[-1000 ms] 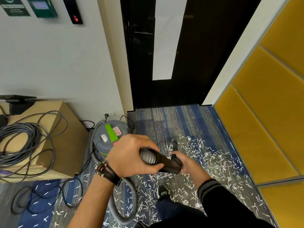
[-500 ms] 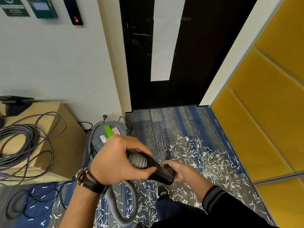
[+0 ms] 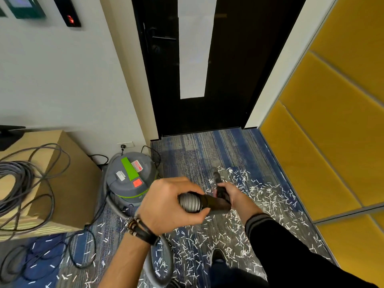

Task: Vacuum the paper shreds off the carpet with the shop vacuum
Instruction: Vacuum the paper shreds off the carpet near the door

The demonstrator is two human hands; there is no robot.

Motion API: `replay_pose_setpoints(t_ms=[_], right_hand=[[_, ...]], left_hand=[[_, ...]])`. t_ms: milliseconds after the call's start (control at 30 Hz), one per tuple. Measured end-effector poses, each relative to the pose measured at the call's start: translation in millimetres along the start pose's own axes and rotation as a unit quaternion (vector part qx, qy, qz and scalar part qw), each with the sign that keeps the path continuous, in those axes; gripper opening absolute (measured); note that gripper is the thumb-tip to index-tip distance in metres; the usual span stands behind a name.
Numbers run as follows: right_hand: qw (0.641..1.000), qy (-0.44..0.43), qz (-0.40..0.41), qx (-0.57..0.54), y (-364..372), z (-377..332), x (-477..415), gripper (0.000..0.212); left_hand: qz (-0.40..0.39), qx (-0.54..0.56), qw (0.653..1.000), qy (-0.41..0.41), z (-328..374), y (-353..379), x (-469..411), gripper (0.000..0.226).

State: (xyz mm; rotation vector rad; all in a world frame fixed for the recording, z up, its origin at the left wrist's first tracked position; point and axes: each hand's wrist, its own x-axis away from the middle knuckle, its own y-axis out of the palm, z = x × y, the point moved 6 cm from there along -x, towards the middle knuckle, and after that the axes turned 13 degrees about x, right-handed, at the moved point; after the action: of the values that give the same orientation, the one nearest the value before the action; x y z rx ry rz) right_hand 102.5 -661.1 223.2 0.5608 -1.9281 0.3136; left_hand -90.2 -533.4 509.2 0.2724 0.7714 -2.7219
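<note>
**At the doorway, both hands on the vacuum hose**

Near the middle of the view, the left hand curls round the ribbed grey hose where it joins the black tube. The right hand grips that tube further along. The tube's tip reaches down to the far edge of the paper shreds.

The shreds lie thick on the striped carpet, from around the shoe out to the yellow wall panels on the right. Bare carpet runs ahead to the shut black door.

The shop vacuum stands at the left, near the wall, just beside a cardboard box draped with cables. More cables loop on the floor beside the box.
</note>
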Motion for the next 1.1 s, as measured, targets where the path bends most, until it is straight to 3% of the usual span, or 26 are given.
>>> replay_pose_setpoints(t_ms=[100,167,333,467,567,767,933,1000,1100], right_hand=[[0.999,0.015,-0.017,0.047,-19.1,13.0,-12.6,0.027],[0.999,0.019,-0.029,0.022,-28.9,17.0,-10.7,0.026],[0.991,0.017,-0.069,-0.117,-66.1,24.1,-11.1,0.017],[0.964,0.013,-0.124,-0.236,-71.8,8.5,-8.0,0.035],[0.954,0.009,-0.144,-0.264,-63.9,-7.1,0.1,0.027],[0.979,0.017,-0.116,-0.167,-90.6,3.8,3.4,0.016],[0.997,0.028,-0.053,0.042,-117.4,19.4,1.0,0.009],[0.994,0.015,-0.05,0.098,-117.5,10.0,6.3,0.008],[0.994,-0.021,-0.069,0.087,-106.0,-20.8,20.3,0.012]], left_hand=[[-0.001,0.018,1.0,-0.001,-2.7,19.8,-16.5,0.026],[-0.02,0.011,1.0,0.009,4.4,31.6,-30.6,0.027],[-0.083,-0.071,0.993,-0.036,19.3,63.1,-51.7,0.044],[-0.086,-0.141,0.982,-0.086,15.6,65.9,-54.4,0.066],[-0.116,-0.16,0.975,-0.097,15.9,64.6,-60.3,0.056],[-0.164,-0.163,0.967,-0.105,23.3,88.2,-58.9,0.042],[-0.215,-0.205,0.953,-0.066,38.5,122.4,-57.9,0.042],[-0.212,-0.209,0.953,-0.06,43.1,121.9,-60.1,0.042],[-0.177,-0.196,0.963,-0.057,48.5,99.4,-67.6,0.044]])
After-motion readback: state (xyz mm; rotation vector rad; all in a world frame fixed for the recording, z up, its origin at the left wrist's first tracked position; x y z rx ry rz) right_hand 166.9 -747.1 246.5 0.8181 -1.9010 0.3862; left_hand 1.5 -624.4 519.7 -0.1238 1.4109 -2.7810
